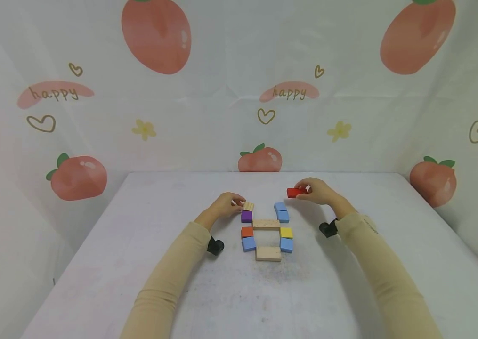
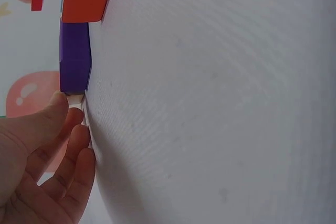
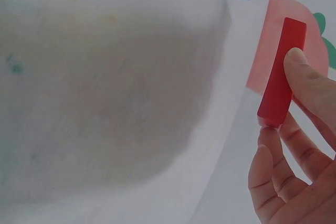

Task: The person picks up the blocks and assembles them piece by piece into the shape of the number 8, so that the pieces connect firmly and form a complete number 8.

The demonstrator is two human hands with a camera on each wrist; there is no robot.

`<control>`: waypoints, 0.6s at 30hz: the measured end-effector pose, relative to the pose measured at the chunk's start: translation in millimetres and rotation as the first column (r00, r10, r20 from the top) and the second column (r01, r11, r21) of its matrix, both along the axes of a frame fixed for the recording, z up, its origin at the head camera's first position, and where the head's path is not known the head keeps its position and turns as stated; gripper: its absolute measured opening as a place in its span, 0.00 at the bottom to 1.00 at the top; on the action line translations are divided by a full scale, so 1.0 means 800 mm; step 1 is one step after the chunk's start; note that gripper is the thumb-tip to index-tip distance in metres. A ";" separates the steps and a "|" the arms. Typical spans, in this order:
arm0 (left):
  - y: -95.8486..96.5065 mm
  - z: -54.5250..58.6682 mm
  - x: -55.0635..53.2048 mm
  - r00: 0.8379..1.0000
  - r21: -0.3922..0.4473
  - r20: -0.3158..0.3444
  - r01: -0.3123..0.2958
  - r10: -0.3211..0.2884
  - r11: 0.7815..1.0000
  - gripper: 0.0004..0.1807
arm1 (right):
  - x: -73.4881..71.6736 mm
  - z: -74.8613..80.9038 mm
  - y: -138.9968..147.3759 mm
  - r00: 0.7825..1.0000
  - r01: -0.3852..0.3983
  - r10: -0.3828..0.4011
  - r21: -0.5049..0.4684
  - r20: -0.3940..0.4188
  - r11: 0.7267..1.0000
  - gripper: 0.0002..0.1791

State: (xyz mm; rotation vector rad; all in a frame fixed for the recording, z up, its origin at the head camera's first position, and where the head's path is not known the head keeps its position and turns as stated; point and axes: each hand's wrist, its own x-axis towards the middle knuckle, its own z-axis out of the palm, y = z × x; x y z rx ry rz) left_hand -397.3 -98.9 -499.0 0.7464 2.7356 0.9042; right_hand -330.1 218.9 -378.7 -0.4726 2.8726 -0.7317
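Observation:
My right hand [image 1: 316,190] holds a red block [image 1: 296,193] above the far part of the table, thumb on one face in the right wrist view. At the far left end of the block layout, my left hand [image 1: 226,205] has thumb and index fingertip on a striped wooden block [image 1: 248,206]; in the left wrist view that block is mostly hidden behind the purple block [image 2: 75,59]. An orange-red block [image 1: 247,232] and a blue block [image 1: 249,244] continue this side. Opposite lie two blue blocks [image 1: 280,206], a yellow block [image 1: 286,232] and another blue block [image 1: 287,245].
Two plain wooden blocks, one across the middle [image 1: 266,225] and one at the near end [image 1: 268,254], lie between the two sides. The white table [image 1: 306,292] reaches back to a fruit-patterned curtain [image 1: 222,132]. Each wrist wears a black camera.

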 end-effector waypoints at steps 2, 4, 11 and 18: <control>-0.002 -0.012 -0.008 0.999 0.000 -0.044 0.015 -0.015 1.000 0.17 | -0.002 0.001 -0.004 1.000 -0.016 0.016 0.004 -0.011 1.000 0.19; -0.004 -0.023 -0.015 0.997 0.002 -0.075 0.027 -0.027 1.000 0.18 | -0.003 0.002 -0.007 0.999 -0.031 0.031 0.010 -0.025 0.999 0.19; -0.003 -0.003 -0.003 1.000 0.008 0.008 0.022 -0.022 1.000 0.20 | -0.006 0.006 -0.025 0.996 -0.076 0.076 0.004 -0.039 0.997 0.18; 0.007 0.061 0.049 0.998 -0.011 0.055 -0.031 0.031 0.999 0.16 | -0.007 0.008 -0.042 0.993 -0.107 0.107 0.005 -0.051 0.994 0.17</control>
